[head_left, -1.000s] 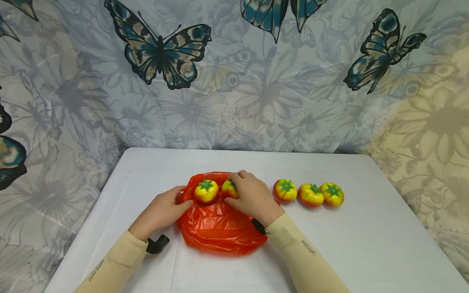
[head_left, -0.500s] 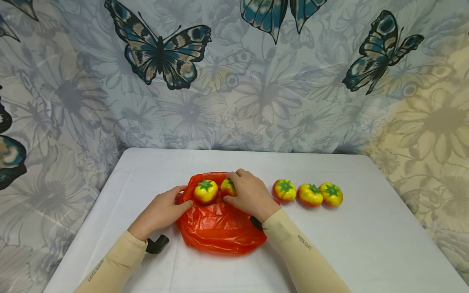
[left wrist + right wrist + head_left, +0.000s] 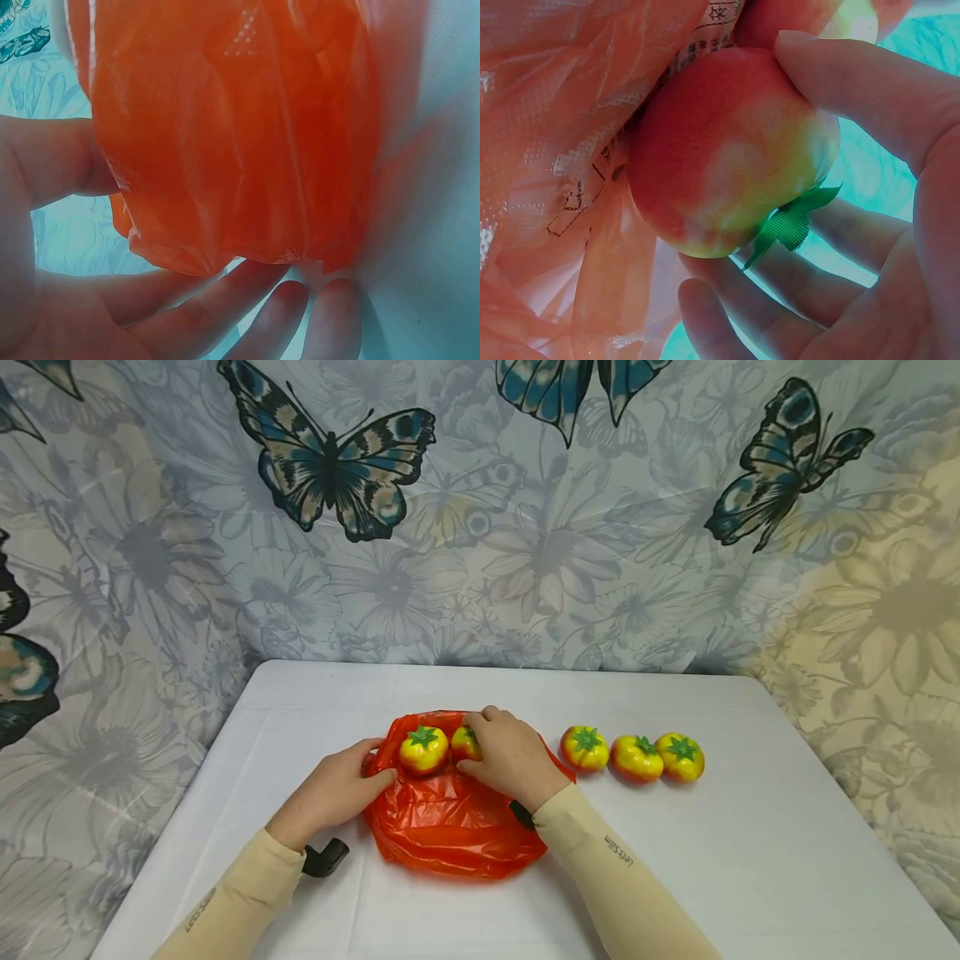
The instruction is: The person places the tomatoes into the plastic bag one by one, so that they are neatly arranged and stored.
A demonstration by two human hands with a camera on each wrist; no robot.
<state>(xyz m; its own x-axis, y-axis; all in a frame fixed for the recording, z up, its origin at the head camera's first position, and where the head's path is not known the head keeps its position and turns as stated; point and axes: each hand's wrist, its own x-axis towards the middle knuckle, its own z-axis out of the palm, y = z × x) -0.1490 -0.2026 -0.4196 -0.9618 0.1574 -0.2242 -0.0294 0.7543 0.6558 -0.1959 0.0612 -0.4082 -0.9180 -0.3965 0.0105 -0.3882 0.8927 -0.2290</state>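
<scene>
A red plastic bag [image 3: 457, 835] lies on the table with its mouth spread. On it sits a yellow-and-red artificial tomato [image 3: 423, 750] with a green star-shaped calyx. My right hand [image 3: 517, 760] grips a second tomato [image 3: 735, 150] just to the right of the first, thumb on one side and fingers on the other. At the bag's left edge, my left hand [image 3: 333, 785] holds the plastic between thumb and fingers. In the left wrist view, orange-red plastic [image 3: 210, 135] fills the middle and covers whatever is behind it.
Right of the bag, three more tomatoes [image 3: 636, 759] stand in a row on the white table [image 3: 750, 877]. A black curved wrist mount [image 3: 326, 858] juts from the left sleeve. Butterfly-patterned cloth [image 3: 450, 568] hangs behind the table.
My right hand and its tomato have shifted very slightly left, closer to the other tomato on the bag. The left hand keeps its place.
</scene>
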